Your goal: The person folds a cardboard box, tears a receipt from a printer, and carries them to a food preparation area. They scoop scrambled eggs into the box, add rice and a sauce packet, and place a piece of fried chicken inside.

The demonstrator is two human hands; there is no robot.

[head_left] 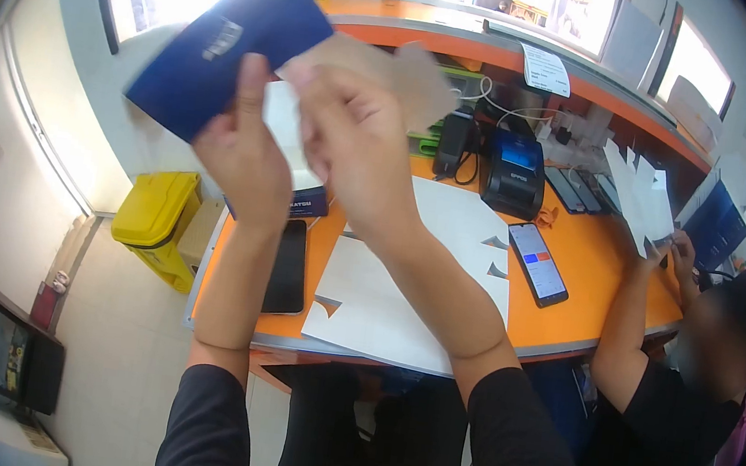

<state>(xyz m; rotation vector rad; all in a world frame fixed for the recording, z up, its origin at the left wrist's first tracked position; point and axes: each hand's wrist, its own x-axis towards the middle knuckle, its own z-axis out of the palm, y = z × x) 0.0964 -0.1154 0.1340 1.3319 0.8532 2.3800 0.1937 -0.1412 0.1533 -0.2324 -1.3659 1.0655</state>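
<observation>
My left hand [247, 157] is raised and closed on a dark blue card or folded sheet [228, 48] with small pale lettering, its thumb across the front. Beside it, my right hand [357, 138] pinches a brownish strip [357, 56] that stretches to the right, blurred at its far end. Below my hands, a large white cut sheet [411, 303] with notches lies on the orange desk [287, 327]. A black phone [287, 269] rests under my left forearm. Another dark blue printed item [310, 202] is partly hidden behind my hands.
A lit phone [538, 264] lies right of the white sheet, near a black printer [512, 176]. Several phones [574, 191] and cables stand behind. At the right, a co-worker [683, 364] holds a cut white sheet [638, 196]. A yellow bin [155, 211] stands left of the desk.
</observation>
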